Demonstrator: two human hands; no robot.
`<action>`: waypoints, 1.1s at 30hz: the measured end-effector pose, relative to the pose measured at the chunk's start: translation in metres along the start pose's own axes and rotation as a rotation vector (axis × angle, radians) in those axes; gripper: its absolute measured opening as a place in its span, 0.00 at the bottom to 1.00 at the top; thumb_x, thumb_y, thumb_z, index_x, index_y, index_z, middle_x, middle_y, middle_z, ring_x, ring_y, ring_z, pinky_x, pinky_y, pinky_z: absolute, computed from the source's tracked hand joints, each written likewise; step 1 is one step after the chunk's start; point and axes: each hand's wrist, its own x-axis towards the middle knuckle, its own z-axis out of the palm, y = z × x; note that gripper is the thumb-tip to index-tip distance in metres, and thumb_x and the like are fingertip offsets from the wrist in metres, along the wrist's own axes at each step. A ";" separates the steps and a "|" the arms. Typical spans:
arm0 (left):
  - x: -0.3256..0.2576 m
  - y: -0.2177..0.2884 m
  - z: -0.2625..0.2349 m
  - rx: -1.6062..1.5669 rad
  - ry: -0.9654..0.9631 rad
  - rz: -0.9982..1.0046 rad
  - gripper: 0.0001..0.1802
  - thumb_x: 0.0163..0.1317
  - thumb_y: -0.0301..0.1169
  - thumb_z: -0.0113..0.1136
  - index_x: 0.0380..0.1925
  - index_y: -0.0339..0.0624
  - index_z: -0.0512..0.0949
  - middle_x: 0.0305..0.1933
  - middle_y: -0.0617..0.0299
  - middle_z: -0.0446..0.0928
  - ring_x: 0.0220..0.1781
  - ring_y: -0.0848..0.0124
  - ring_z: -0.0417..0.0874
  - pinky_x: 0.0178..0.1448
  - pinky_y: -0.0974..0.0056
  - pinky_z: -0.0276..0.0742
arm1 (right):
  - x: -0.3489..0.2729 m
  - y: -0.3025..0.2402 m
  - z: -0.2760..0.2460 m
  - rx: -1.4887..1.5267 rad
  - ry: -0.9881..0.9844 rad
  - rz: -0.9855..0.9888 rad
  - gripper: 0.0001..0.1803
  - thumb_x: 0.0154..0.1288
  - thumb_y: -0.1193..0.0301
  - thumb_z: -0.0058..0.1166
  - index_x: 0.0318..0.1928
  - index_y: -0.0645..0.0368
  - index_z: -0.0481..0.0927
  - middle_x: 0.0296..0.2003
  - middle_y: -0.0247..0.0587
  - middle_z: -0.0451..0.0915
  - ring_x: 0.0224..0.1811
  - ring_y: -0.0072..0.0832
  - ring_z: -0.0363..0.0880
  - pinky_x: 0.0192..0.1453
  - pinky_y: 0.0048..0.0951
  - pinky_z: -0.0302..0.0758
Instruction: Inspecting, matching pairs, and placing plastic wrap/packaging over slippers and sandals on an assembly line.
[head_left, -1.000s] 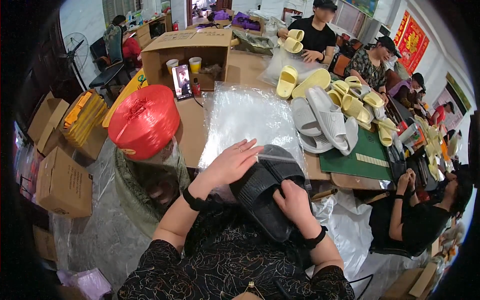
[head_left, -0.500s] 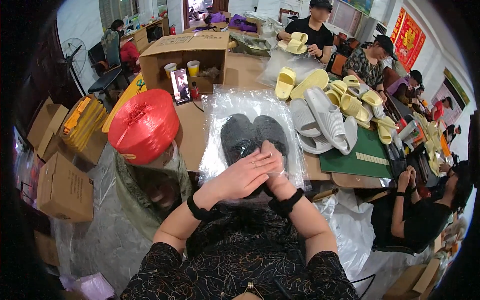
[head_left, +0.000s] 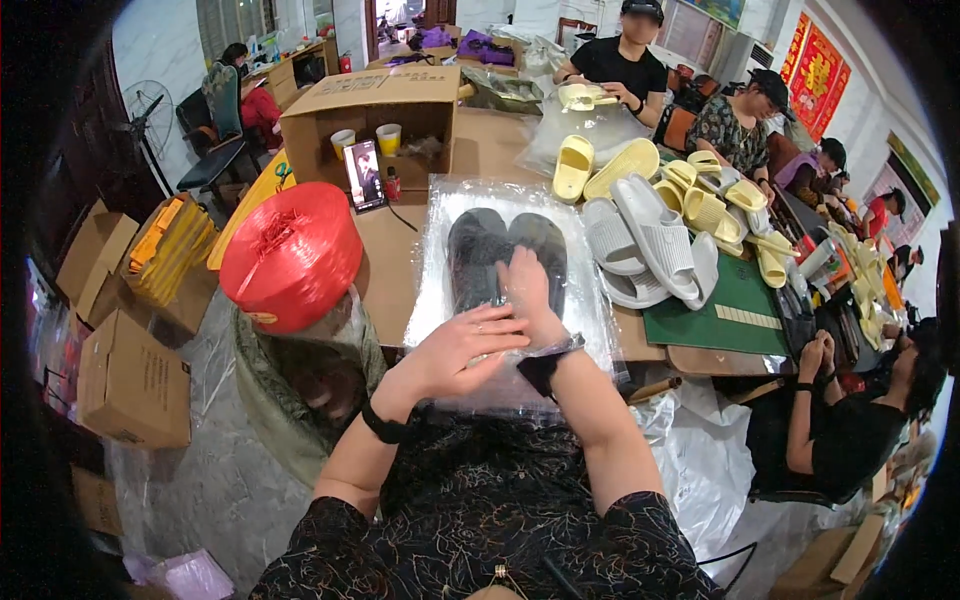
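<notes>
A pair of black slippers [head_left: 478,250] lies side by side in a clear plastic bag [head_left: 430,300] on the table in front of me. My right hand [head_left: 530,295] reaches over the slippers with its fingers stretched out, at the inner side of the right one. Clear film shows by its wrist; I cannot tell whether the hand is inside the bag. Over the near left part of the bag is my left hand [head_left: 465,345], fingers extended and close to the right wrist, holding nothing.
To the right lie grey slippers [head_left: 660,240] and yellow slippers [head_left: 710,210] by a green mat [head_left: 700,325]. On the left are a red twine roll [head_left: 290,260], a propped phone [head_left: 363,175] and an open carton [head_left: 370,95]. Across the table a co-worker [head_left: 620,70] handles yellow slippers.
My right hand has moved forward along the slippers, out from under my left hand. The left hand has shifted slightly left and down. Across the table, the co-worker has lowered the yellow slippers.
</notes>
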 end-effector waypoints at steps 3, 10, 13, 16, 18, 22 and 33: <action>-0.029 -0.007 -0.008 -0.151 0.169 -0.087 0.18 0.66 0.36 0.54 0.51 0.39 0.81 0.59 0.51 0.78 0.64 0.54 0.75 0.68 0.53 0.67 | -0.060 -0.009 -0.031 0.090 0.056 -0.263 0.26 0.66 0.60 0.54 0.58 0.66 0.71 0.44 0.58 0.75 0.58 0.45 0.73 0.55 0.42 0.75; -0.056 -0.037 -0.004 0.046 0.444 -1.086 0.27 0.64 0.53 0.57 0.36 0.36 0.83 0.31 0.54 0.83 0.37 0.63 0.85 0.42 0.61 0.76 | -0.146 0.018 -0.185 0.867 -1.244 -0.194 0.18 0.60 0.62 0.67 0.45 0.62 0.83 0.31 0.35 0.84 0.34 0.23 0.81 0.41 0.26 0.75; -0.033 -0.024 -0.010 -0.158 0.232 -1.225 0.30 0.62 0.56 0.59 0.30 0.34 0.81 0.25 0.56 0.81 0.30 0.66 0.83 0.37 0.63 0.75 | -0.147 0.079 -0.209 0.990 -0.712 -0.143 0.13 0.64 0.67 0.62 0.43 0.63 0.83 0.29 0.30 0.82 0.32 0.15 0.76 0.36 0.20 0.71; -0.037 -0.035 0.001 -0.152 0.112 -1.087 0.29 0.59 0.55 0.63 0.28 0.33 0.81 0.23 0.57 0.79 0.25 0.69 0.79 0.33 0.63 0.74 | -0.122 0.095 -0.193 0.933 -0.172 0.334 0.16 0.68 0.61 0.57 0.36 0.63 0.81 0.26 0.29 0.78 0.28 0.15 0.72 0.32 0.20 0.68; -0.054 -0.054 0.012 -0.266 0.160 -0.997 0.23 0.59 0.48 0.66 0.28 0.34 0.81 0.21 0.62 0.77 0.22 0.75 0.75 0.29 0.65 0.72 | -0.109 0.116 -0.152 0.866 -0.156 0.326 0.19 0.69 0.57 0.55 0.34 0.63 0.79 0.25 0.29 0.77 0.27 0.15 0.70 0.31 0.20 0.67; -0.067 -0.051 0.011 -0.511 0.300 -1.073 0.15 0.60 0.38 0.66 0.24 0.37 0.81 0.20 0.69 0.76 0.22 0.81 0.71 0.26 0.71 0.64 | -0.105 0.109 -0.138 0.645 -0.467 0.474 0.23 0.67 0.52 0.57 0.37 0.65 0.83 0.21 0.28 0.74 0.24 0.16 0.67 0.28 0.23 0.65; -0.088 -0.056 -0.005 -0.485 0.261 -0.961 0.12 0.65 0.33 0.60 0.41 0.35 0.85 0.30 0.65 0.83 0.21 0.83 0.71 0.25 0.73 0.65 | -0.105 0.132 -0.137 0.863 -0.626 0.332 0.12 0.64 0.68 0.61 0.42 0.64 0.83 0.32 0.35 0.85 0.29 0.18 0.81 0.31 0.20 0.75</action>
